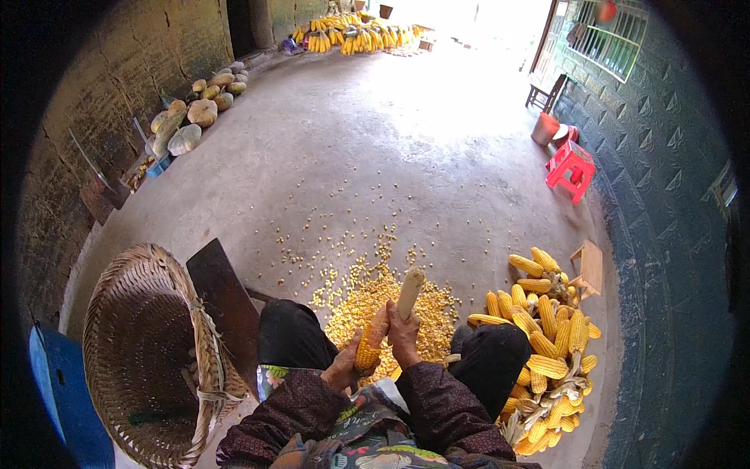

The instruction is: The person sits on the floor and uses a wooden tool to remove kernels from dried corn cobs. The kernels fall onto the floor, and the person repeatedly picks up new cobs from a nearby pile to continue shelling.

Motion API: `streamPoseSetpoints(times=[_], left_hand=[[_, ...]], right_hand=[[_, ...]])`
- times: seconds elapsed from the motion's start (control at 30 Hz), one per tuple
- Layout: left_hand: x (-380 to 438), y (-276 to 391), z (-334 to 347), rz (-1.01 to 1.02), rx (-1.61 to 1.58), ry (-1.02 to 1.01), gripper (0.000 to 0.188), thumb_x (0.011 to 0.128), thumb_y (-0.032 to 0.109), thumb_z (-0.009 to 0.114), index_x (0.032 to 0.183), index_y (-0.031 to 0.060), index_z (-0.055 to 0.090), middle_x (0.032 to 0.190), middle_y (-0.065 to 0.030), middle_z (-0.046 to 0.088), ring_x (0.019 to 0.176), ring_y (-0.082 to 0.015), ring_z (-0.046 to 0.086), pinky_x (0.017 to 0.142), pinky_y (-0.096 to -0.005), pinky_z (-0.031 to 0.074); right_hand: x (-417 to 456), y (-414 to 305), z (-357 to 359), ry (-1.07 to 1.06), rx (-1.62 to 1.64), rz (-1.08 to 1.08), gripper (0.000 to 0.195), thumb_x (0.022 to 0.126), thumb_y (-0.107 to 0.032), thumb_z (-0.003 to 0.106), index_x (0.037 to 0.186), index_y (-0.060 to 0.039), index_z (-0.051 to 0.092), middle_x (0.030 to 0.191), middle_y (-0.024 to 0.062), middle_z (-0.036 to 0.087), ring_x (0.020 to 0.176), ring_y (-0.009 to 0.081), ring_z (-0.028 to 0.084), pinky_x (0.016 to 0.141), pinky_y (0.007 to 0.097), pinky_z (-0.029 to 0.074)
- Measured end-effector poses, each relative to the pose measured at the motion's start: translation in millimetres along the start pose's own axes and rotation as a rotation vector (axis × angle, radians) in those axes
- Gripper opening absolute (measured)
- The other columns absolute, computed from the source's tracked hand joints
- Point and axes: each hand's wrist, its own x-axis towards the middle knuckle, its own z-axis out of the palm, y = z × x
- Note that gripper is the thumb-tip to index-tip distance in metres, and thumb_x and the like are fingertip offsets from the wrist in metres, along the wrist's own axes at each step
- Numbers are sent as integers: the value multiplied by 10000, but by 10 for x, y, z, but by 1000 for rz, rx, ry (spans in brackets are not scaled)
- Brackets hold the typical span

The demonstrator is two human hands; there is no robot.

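My left hand (341, 364) grips the lower part of a partly shelled ear of corn (370, 343). Kernels still cover its lower end, while the upper part is stripped to the reddish cob. A pale, thick rod (412, 288), either a bare corncob or a piece of wood, points up and forward from my right hand (404, 337), which is closed around it. Both hands are close together above a heap of loose yellow kernels (345, 311) on the concrete floor. Kernels thin out into scattered grains farther ahead.
Unshelled ears (548, 319) are piled by my right knee, near a small wooden stool (587, 267). On my left stands a woven basket (202, 375) beside a dark board (225, 293). Pumpkins (203, 112) line the left wall; a red plastic stool (571, 170) stands along the right wall.
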Motion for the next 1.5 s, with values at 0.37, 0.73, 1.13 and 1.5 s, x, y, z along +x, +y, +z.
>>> streamPoseSetpoints(times=[0.37,0.73,1.13,1.5], left_hand=[[354,-158,-370,509,440,238,552,992,515,441,1264,37,493,1026,-61,597,898,-140,572,786,-284,475],[195,-143,-287,-36,53,-26,481,997,500,428,1224,89,531,943,-57,633,800,-155,631,698,-293,533],[245,-346,-315,346,937,145,438,1008,413,459,1239,54,556,1058,-52,634,922,-142,623,784,-293,505],[154,-164,-218,-31,161,4,500,1013,504,365,1258,100,530,966,-50,641,765,-165,633,650,-308,537]], right_hand=[[28,2,3,-12,64,239,329,898,-367,674,894,-49,589,739,26,609,617,129,597,557,292,488],[64,-125,-79,-237,-65,104,300,868,-324,702,937,-37,645,794,1,594,693,84,537,594,267,419],[-9,-45,70,49,-592,130,392,796,-386,751,710,-20,640,614,12,556,555,135,522,536,307,410],[159,-24,-146,-106,261,274,332,877,-324,663,900,8,665,888,95,678,777,181,623,693,311,486]])
